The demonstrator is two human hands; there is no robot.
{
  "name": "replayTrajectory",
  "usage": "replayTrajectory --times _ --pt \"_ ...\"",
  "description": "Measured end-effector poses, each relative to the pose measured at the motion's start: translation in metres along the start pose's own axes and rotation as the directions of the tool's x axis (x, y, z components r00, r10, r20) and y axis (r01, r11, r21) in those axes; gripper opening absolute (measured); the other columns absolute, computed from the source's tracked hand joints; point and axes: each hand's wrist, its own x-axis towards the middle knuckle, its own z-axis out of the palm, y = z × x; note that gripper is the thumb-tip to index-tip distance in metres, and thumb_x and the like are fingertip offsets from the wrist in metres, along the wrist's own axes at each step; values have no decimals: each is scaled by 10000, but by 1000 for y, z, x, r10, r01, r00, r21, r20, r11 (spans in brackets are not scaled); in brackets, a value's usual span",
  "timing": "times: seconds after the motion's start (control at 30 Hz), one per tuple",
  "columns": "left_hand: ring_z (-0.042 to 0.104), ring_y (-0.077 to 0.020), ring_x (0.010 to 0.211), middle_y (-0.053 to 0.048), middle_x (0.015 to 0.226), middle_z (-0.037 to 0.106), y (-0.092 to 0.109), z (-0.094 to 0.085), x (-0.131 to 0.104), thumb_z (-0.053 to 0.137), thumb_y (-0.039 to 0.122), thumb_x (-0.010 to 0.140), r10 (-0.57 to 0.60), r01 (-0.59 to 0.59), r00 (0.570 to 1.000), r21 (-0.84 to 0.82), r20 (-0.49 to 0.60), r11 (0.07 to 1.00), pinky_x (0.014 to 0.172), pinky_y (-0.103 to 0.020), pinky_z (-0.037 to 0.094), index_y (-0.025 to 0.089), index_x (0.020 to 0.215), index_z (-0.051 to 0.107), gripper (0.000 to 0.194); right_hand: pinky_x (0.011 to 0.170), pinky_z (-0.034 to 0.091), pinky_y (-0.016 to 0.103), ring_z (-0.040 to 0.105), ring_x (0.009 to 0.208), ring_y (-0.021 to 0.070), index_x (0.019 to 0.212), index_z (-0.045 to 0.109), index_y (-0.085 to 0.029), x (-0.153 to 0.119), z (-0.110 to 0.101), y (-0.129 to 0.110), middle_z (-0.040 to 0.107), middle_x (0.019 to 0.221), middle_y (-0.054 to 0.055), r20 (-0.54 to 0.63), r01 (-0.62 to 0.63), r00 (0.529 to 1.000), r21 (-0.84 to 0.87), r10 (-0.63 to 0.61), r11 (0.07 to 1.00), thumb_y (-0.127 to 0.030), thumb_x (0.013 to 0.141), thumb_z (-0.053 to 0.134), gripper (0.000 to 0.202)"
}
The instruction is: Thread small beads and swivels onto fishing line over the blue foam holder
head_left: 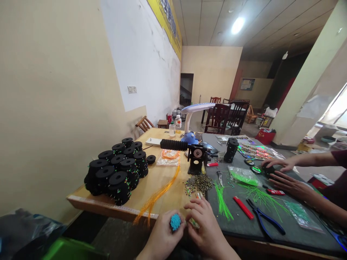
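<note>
At the table's front edge, my left hand (162, 233) is wrapped round a tight bundle of thin blue-tipped strands (175, 221), with the blue ends facing up. My right hand (206, 225) sits close beside it, fingers curled. A small yellowish-green thing (194, 223) shows under those fingers; its kind cannot be made out. Just beyond the right fingertips lies a small orange-and-white object (200, 195), partly covered. A pile of small dark and brassy metal pieces (202, 183) lies past it, and long orange strands (162, 191) spread to the left.
Several black foam spools (118, 178) stand at left. A black winding device (195, 159) and a lamp (189, 122) stand mid-table. The grey mat (230, 227) bears green strands (222, 202), a red tube (243, 208) and blue-handled pliers (265, 216). Another person's hands (288, 182) work at right.
</note>
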Motion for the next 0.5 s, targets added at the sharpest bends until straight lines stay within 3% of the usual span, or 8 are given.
replayTrajectory --times 0.13,0.23,0.5 --pt "589 -159 626 -21 648 649 -5 -4 -9 598 203 816 9 -8 999 18 -45 1000 605 -224 431 173 702 628 121 1070 324 558 546 1142 265 886 619 -255 -2 -2 -2 684 1129 28 -16 -15 1000 -24 14 1000 -108 745 570 210" --pt "604 -168 654 -26 669 658 -13 -12 -18 586 235 833 -11 13 995 25 -95 1000 629 -228 444 171 722 627 134 1048 373 545 566 1130 277 933 628 -252 -10 -4 3 690 1114 65 -115 -37 993 -33 33 999 -169 800 571 167" --pt "609 -173 658 -24 702 651 -36 -33 -49 561 290 869 14 13 981 143 -192 990 644 -238 457 178 749 614 172 851 559 430 655 986 273 851 652 -243 -63 -17 17 726 974 90 -277 -117 954 6 114 993 -282 889 524 139"
